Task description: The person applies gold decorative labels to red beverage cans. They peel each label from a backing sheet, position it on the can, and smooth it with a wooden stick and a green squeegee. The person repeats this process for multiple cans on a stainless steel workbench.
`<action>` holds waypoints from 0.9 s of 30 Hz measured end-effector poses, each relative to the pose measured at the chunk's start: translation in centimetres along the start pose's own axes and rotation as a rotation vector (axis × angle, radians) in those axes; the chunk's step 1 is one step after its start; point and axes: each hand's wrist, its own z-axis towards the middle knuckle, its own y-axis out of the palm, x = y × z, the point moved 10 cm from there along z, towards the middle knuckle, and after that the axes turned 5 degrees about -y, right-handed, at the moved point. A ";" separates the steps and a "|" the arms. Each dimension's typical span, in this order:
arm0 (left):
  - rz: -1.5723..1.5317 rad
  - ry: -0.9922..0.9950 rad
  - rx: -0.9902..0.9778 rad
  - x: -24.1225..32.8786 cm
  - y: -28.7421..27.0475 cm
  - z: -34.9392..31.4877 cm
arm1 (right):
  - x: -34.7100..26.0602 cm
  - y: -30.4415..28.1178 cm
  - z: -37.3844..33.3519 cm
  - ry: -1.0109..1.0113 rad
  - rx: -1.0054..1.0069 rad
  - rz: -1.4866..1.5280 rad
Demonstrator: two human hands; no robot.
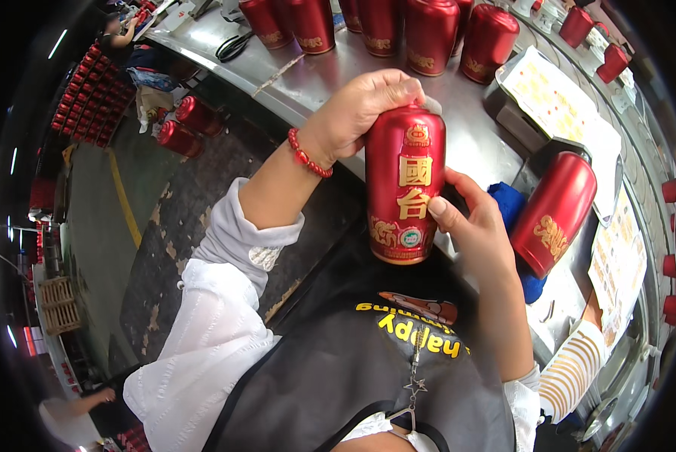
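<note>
A glossy red bottle [405,181] with raised gold characters, gold ornaments and a small round green-and-white sticker stands roughly upright before my chest, tilted slightly. My left hand [372,105], a red bead bracelet at its wrist, is closed over the bottle's top from the left. My right hand [473,215] grips its lower right side, thumb on the front face. The bottle's neck is hidden by my left fingers. Right of my right hand a second red bottle [556,215] lies tilted on a blue cloth [507,203].
Several red bottles [432,38] stand along the metal table [330,79], near a black cord [234,47]. White sheets with gold stickers [556,90] rest on a metal box. Another person's striped sleeve [575,369] reaches in at right. Stacked red goods [93,98] stand far left.
</note>
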 end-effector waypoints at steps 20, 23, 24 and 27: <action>-0.161 0.002 0.114 -1.5 -2.3 -4.7 | -6.0 -1.3 -2.3 -0.522 0.401 -0.613; -0.195 0.116 0.165 0.2 -4.2 -8.2 | -3.7 -2.4 -3.0 -0.414 0.401 -0.255; -0.100 0.205 0.249 1.4 -5.8 -10.0 | -3.5 -1.9 -2.7 -0.411 0.355 -0.288; 0.154 0.406 0.507 4.8 -11.7 -17.8 | -2.3 0.2 -1.4 -0.386 0.234 -0.332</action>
